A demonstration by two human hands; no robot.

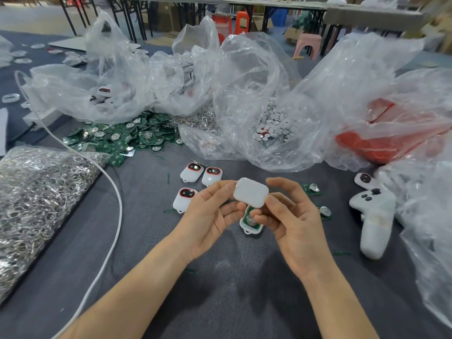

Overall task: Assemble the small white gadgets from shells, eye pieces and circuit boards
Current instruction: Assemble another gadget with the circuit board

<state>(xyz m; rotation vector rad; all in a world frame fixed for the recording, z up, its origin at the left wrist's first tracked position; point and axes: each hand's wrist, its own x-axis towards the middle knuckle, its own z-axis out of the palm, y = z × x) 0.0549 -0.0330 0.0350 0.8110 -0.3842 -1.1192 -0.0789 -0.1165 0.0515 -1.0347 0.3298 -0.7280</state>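
— Pinching the lid shell [250,195] is our left hand [208,216], thumb on its left edge and fingertips curled beneath. Our right hand [293,223] grips the base shell [247,230] just below, with 1 finger raised behind the lid's right edge.

— So neither hand is free?

— Neither. Both are closed on parts: 2 hands, 1 gadget.

— Where does the lid sit relative to the base?

— Directly above and slightly beyond it, tilted, plain back towards us. Its near edge overlaps the base's far end, but we cannot tell whether they touch there.

— And the axes?

— The base runs away from us, loop end nearest, with the circuit board [250,220] and its coin cell face up inside. The lid looks turned somewhat across that line. We judge the next move needs it swung square, then lowered onto the board.

— Which hand is better placed for that?

— The left holds the lid, so it can do the turning. The right need only steady the base.

— Anything else around the grip?

— 3 finished gadgets [192,171] lie left of and beyond our left hand. Loose boards [311,189] lie just right of our right hand. The heap of boards [117,137] is well beyond, to the left.
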